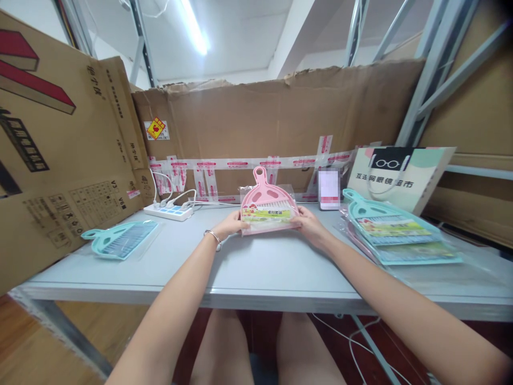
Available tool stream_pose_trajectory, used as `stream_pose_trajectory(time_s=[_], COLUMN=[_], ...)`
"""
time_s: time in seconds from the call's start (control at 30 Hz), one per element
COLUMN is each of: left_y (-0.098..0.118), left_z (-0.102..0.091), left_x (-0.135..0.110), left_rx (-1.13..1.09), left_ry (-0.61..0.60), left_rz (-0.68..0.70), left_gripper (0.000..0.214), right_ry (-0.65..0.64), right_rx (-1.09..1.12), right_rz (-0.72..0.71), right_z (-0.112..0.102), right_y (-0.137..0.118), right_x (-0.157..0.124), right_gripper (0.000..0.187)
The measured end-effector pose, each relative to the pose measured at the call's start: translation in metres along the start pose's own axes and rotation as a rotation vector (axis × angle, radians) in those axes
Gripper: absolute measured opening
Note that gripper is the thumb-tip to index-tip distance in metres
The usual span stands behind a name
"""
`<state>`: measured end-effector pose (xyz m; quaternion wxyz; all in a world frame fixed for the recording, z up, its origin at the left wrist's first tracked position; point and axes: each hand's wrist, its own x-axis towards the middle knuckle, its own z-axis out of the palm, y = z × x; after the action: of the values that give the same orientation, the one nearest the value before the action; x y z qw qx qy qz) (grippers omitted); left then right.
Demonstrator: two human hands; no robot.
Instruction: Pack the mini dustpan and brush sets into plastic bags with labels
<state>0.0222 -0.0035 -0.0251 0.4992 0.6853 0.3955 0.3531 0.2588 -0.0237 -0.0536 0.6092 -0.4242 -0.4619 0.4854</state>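
Note:
A pink dustpan and brush set [266,200] in a clear plastic bag is held upright over the middle of the table, its handle pointing up. A printed card with a green field and red shapes shows across its front. My left hand [230,225] grips the lower left edge of the packet, and a bracelet circles that wrist. My right hand [310,224] is closed on the lower right edge, thumb at the front. On the left lies a turquoise dustpan set [126,239] in clear plastic. To the right, several bagged sets are stacked, a turquoise dustpan [401,230] on top.
A white power strip [168,211] with plugged cables sits at the back left of the table [256,272]. A phone [329,190] leans against the cardboard wall [256,117]. A paper bag [401,174] stands at the back right; a large carton [68,155] borders the left.

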Motion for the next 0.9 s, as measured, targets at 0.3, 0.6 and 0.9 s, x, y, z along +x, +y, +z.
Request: stream_pose_trajectory(time_s=[0.3, 0.6, 0.9], left_y=[0.004, 0.004, 0.004], left_z=[0.002, 0.003, 0.000], left_x=[-0.003, -0.003, -0.005], left_rx=[0.025, 0.035, -0.017], left_ry=[0.004, -0.003, -0.065], left_rz=[-0.020, -0.041, -0.056], left_gripper=[0.037, 0.038, 0.043], right_ry=[0.008, 0.000, -0.100], right_rx=[-0.018, -0.003, -0.064], right_rz=[0.038, 0.030, -0.161], right_z=[-0.002, 0.000, 0.004], right_y=[0.001, 0.001, -0.009], right_x=[0.001, 0.001, -0.012], right_gripper=[0.035, 0.035, 0.062])
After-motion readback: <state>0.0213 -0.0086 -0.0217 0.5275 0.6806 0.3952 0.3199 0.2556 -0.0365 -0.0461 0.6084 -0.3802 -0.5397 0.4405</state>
